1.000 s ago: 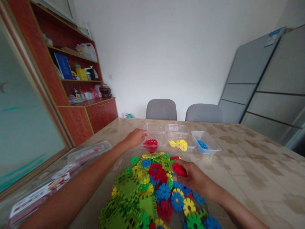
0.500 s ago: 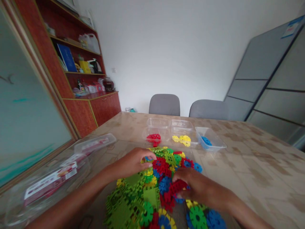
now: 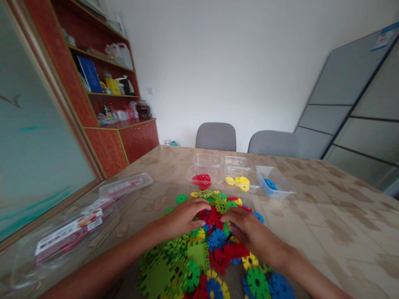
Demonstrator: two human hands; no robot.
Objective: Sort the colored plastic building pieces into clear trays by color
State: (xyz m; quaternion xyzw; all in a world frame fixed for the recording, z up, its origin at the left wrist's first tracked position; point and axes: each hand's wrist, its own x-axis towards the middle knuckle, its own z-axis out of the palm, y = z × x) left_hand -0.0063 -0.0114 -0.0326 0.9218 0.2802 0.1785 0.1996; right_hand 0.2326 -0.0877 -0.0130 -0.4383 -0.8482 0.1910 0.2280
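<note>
A heap of flat plastic gear pieces [image 3: 215,245] in green, red, blue and yellow lies on the table in front of me. My left hand [image 3: 183,218] rests palm down on the heap's left side, fingertips at red pieces [image 3: 212,216]. My right hand [image 3: 249,232] lies on the heap's right side, fingers spread toward the same red pieces. Neither hand has anything lifted. Beyond the heap stand clear tubs: one with red pieces [image 3: 201,180], one with yellow pieces [image 3: 238,181], one with blue pieces [image 3: 270,184].
Two more clear tubs [image 3: 221,160] sit behind those. Clear plastic lids and a packaging box [image 3: 71,230] lie at the left on the marbled table [image 3: 327,216]. Two grey chairs [image 3: 243,139] stand at the far side, a red wooden cabinet [image 3: 124,141] at the left.
My left hand came back from the red tub to the heap. My right hand no longer grips a red piece and has spread over the pile toward the middle.
</note>
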